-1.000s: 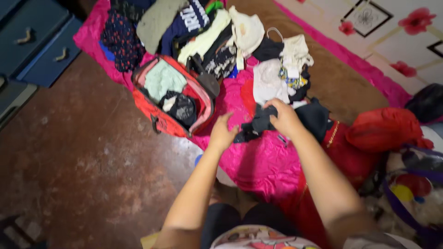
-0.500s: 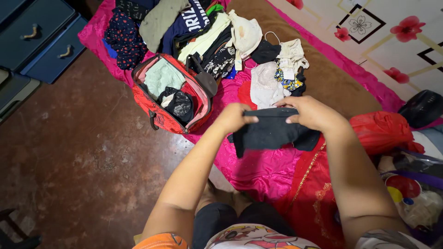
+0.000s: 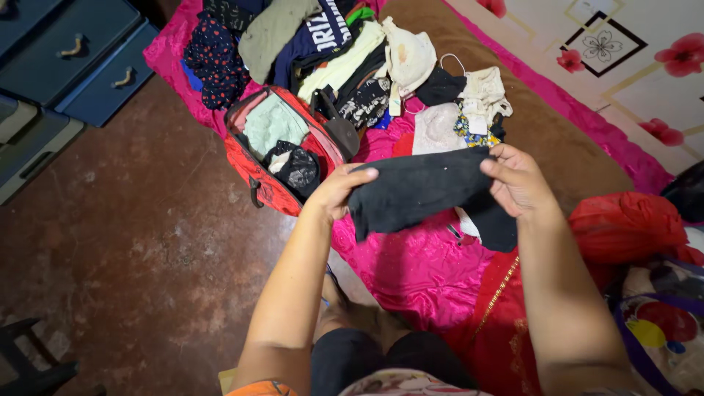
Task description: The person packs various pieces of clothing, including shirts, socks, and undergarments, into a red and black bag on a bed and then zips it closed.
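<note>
At the far left, blue drawers (image 3: 81, 59) stand beside the brown floor (image 3: 132, 242), sitting a little further into the picture than half a second ago, since the view has drifted slightly. Right of them the red bag (image 3: 282, 158) lies open on the pink cloth (image 3: 411, 257), with a pale green garment and a dark bundle inside, just as before. Behind it the heap of folded clothes (image 3: 323, 44) is unchanged.

Next comes the left hand (image 3: 339, 192), its fingers and thumb pinched shut on the left end of the black garment (image 3: 418, 189). A second ago this hand was open and reaching toward the pile on the cloth; half a second ago it already held the garment, which then hung lower and looser. Now the garment is lifted clear of the cloth and pulled out into a wider, tauter band between the two hands, tilted with its right end higher. The hands stand further apart than before.

The right hand (image 3: 519, 183) is clamped on the garment's right end, thumb in front, and a black fold hangs below it. Further right, the red bundle (image 3: 623, 224) rests on the brown blanket (image 3: 557, 139) as it did earlier.
</note>
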